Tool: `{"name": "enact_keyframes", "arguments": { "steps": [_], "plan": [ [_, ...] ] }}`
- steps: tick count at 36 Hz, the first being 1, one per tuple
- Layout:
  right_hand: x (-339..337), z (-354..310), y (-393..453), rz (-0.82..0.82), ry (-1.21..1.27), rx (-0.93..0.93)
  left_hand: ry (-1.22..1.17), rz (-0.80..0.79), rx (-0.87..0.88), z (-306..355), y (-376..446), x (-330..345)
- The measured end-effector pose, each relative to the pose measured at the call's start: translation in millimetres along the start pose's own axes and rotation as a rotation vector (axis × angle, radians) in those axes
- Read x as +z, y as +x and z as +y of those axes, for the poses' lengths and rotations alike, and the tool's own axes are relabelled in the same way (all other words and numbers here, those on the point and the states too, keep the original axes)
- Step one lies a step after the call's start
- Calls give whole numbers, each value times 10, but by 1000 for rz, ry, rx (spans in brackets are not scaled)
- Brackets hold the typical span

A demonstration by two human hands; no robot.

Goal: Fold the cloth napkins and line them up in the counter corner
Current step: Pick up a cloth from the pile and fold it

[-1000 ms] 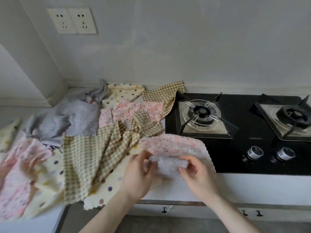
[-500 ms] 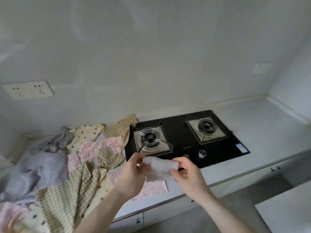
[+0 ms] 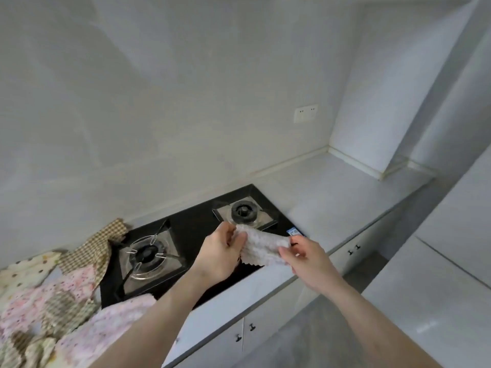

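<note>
Pale folded napkin (image 3: 264, 247) sits pinched between our left hand (image 3: 221, 251) and right hand (image 3: 305, 257). Corner (image 3: 328, 166) looks bare; heap of napkins (image 3: 53, 296) awaits folding.

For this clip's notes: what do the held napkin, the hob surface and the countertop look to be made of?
Napkin: soft woven cloth, matte, with a small faint print; it sags between the left hand and right hand, and its edge is scalloped.
Hob: black and glossy, probably glass; burner trays look like brushed metal.
Countertop: pale, smooth, faintly sheened, stone or a composite; the view leaves that open.
</note>
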State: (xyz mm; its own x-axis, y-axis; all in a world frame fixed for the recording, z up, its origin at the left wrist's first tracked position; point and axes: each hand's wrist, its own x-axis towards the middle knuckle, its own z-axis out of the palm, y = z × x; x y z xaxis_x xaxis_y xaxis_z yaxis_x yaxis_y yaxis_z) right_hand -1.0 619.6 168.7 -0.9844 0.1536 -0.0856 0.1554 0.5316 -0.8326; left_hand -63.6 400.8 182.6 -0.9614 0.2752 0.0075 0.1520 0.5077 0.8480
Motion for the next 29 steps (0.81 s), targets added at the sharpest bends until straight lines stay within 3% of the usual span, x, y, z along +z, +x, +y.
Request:
{"name": "enact_keyframes", "arguments": {
  "steps": [11,19,29],
  "plan": [
    [-1615,813,658,-30,-35,59,-22,-45,-42,899,808,1363],
    [-2001,967,1330,-62,8,111,91,-45,-56,1075,1674,1613],
    [-2250,1373,2182,70,41,214,131,-188,-89,1117,2818,2001]
  ]
}}
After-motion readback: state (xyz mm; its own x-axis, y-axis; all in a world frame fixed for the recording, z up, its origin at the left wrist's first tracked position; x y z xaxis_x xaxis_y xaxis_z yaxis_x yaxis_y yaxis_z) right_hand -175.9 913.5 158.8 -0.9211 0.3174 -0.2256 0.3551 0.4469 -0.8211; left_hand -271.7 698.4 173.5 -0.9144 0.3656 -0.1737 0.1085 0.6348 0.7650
